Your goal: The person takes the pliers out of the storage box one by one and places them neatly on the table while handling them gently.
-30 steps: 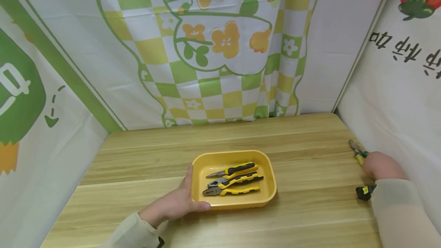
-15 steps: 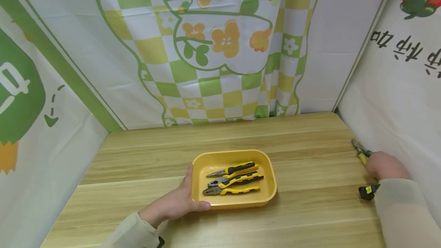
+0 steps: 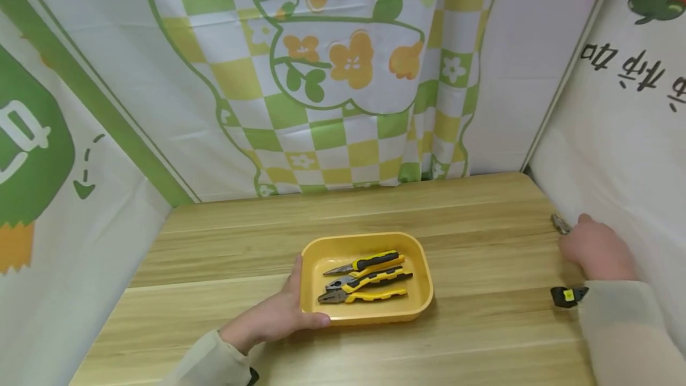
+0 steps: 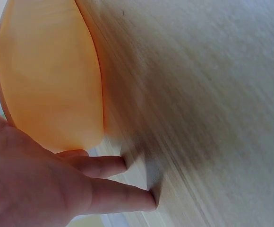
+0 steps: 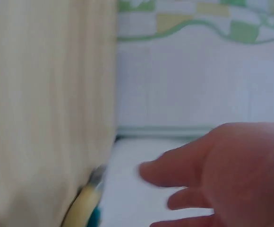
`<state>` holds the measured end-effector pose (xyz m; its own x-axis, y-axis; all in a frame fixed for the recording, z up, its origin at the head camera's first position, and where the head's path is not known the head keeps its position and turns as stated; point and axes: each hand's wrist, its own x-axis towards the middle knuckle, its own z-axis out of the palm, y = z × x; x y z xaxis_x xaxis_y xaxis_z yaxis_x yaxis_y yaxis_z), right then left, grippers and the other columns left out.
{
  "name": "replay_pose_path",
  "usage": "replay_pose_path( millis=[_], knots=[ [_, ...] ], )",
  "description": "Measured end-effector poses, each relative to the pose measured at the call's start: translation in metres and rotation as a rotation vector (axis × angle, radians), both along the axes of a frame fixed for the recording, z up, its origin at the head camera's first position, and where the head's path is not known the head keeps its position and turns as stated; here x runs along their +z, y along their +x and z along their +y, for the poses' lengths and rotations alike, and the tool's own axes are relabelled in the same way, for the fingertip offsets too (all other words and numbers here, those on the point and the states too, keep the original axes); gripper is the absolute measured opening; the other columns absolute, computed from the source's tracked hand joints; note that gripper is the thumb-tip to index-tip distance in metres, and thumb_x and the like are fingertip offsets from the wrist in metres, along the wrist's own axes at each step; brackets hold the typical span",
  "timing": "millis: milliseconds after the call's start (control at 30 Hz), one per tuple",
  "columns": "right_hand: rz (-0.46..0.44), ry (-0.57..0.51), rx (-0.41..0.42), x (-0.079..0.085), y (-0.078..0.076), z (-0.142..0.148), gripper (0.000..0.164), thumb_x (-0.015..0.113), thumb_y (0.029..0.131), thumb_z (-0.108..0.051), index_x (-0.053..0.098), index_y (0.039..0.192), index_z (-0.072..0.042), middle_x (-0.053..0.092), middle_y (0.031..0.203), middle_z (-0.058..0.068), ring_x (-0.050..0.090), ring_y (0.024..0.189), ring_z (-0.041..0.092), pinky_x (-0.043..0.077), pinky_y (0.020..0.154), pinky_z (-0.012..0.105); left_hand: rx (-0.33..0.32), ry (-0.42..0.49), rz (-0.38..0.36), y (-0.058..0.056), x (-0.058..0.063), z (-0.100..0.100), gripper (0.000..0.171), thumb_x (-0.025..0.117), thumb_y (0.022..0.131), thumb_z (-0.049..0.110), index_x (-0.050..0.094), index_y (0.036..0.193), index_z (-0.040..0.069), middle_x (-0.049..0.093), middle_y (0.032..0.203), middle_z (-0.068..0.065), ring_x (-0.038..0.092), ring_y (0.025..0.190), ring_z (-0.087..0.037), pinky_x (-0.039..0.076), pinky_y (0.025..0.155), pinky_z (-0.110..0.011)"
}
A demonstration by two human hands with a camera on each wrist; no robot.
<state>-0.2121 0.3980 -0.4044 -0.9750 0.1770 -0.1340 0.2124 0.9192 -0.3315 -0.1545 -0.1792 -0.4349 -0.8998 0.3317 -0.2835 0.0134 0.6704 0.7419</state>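
Note:
A yellow plastic tray (image 3: 423, 299) holds several pliers (image 3: 370, 279) with yellow-and-black handles. My left hand (image 3: 273, 316) rests against its left end, with the thumb along the near rim. In the left wrist view, the left fingers (image 4: 123, 195) are straight, and two tips reach the tabletop beside the tray wall (image 4: 52, 80). My right hand (image 3: 600, 249) is over the table's right edge. Another pair of pliers (image 3: 560, 224) lies there; in the right wrist view its yellow-and-green handles (image 5: 81, 208) are apart from the right hand (image 5: 241, 175), whose fingers are extended.
The wood-grain table (image 3: 241, 255) is bounded by a patterned cloth (image 3: 343, 106) at the back and white printed walls on both sides. The right wall (image 3: 605, 165) stands close beside the right hand and pliers.
My right hand has come away from the handles of the pliers at the right edge and now covers them in the head view. The left hand and the tray keep their places.

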Motion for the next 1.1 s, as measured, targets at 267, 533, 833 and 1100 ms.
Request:
replay_pose_path(
  millis=[267,533,833,1100],
  knots=[
    [0.150,-0.208,0.091,0.034,-0.010,-0.065,0.086,0.034,0.103,-0.057,0.025,0.148,0.017,0.052,0.130,0.038,0.064,0.069,0.035,0.046,0.078,0.057,-0.002,0.012,0.007,0.000,-0.001,-0.001,0.141,0.083,0.074,0.055,-0.020,0.155,0.004,0.000,0.159,-0.033,0.025,0.140,-0.043,0.021,0.113,-0.053],
    [-0.003,-0.548,0.232,0.056,-0.012,-0.124,0.096,0.021,0.096,-0.073,0.037,0.151,0.004,0.056,0.133,0.029,0.027,0.040,0.012,0.035,0.041,0.032,-0.012,0.025,0.022,0.001,-0.001,-0.001,0.140,0.083,0.076,0.054,-0.022,0.154,0.004,0.001,0.159,-0.034,0.025,0.141,-0.041,0.021,0.113,-0.053],
    [-0.102,-0.366,0.469,0.064,-0.013,-0.185,0.067,0.044,0.099,-0.063,0.064,0.134,-0.009,0.070,0.118,0.006,0.062,0.103,0.031,0.047,0.088,0.055,-0.015,0.034,0.038,0.001,0.002,-0.001,0.139,0.084,0.076,0.051,-0.021,0.154,0.002,0.000,0.158,-0.034,0.026,0.140,-0.043,0.021,0.113,-0.054],
    [-0.134,-0.283,0.651,0.053,-0.018,-0.224,0.045,0.065,0.096,-0.044,0.073,0.121,-0.007,0.069,0.120,0.007,0.060,0.114,0.031,0.047,0.094,0.051,-0.017,0.035,0.059,0.002,0.001,0.000,0.139,0.084,0.076,0.050,-0.020,0.154,0.001,0.002,0.158,-0.035,0.026,0.140,-0.045,0.022,0.112,-0.054]
  ],
)
